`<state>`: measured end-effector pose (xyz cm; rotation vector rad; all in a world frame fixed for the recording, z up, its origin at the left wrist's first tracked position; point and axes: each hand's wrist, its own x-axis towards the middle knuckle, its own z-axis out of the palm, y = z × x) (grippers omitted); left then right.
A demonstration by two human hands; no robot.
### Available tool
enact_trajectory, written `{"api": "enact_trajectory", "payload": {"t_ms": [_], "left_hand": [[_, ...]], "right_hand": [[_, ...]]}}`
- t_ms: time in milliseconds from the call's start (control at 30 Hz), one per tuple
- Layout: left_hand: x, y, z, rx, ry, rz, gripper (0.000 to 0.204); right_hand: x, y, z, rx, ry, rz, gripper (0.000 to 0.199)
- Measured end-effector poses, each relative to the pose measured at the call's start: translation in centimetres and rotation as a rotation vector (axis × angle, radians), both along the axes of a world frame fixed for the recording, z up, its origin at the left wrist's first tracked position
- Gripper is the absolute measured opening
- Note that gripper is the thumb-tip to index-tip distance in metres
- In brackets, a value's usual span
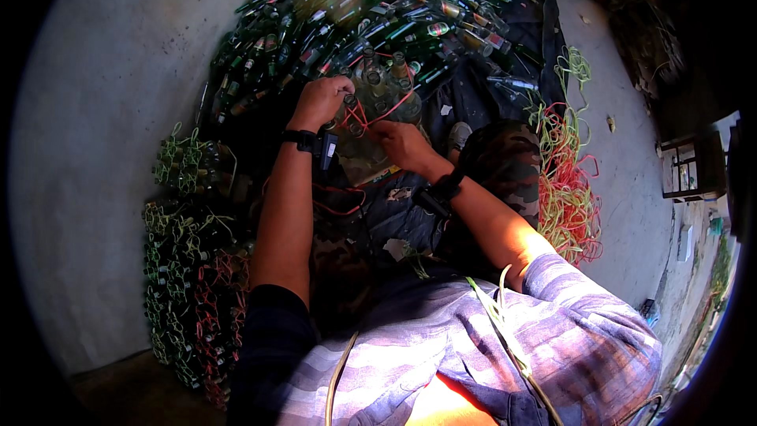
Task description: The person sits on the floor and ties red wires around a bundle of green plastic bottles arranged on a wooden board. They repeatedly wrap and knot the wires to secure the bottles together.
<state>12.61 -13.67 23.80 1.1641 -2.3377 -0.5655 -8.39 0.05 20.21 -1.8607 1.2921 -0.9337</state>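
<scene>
at bottle necks [399, 63], hands [319, 101] [404, 146], red cord [395, 108]

From my station I see clear glass bottles [376, 84] standing upright, clustered, mouths up; a thin red cord [398, 106] loops about their necks, strands crossing at the near side.

Grey concrete floor [95, 150], black sheet [550, 28] spread over part of it. Big heap of mostly green bottles [315, 39] on sheet, lying jumbled. Right side: tangled pile of red and yellow-green string [569, 205], along sheet's edge. Left side: string-tied bottle bundles [173, 268] on floor. Small scrap [611, 123] far right.
</scene>
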Motion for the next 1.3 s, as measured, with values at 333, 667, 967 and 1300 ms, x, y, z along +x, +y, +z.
{"api": "enact_trajectory", "payload": {"t_ms": [333,667,967,1300], "left_hand": [[0.1,-0.3,-0.4,0.0,-0.034,0.005,0.013],[0.0,-0.4,-0.9,-0.036,-0.068,0.06,0.012],[-0.1,-0.3,-0.7,-0.013,-0.05,0.064,0.013],[0.0,-0.9,-0.9,0.068,-0.001,0.022,0.013]], "right_hand": [[-0.3,-0.1,0.4,0.002,0.025,0.012,0.025],[0.1,-0.3,0.1,0.026,-0.003,-0.01,0.029],[-0.1,-0.6,0.0,0.026,-0.014,-0.001,0.031],[-0.3,-0.2,1.3,0.033,-0.017,0.038,0.024]]}}
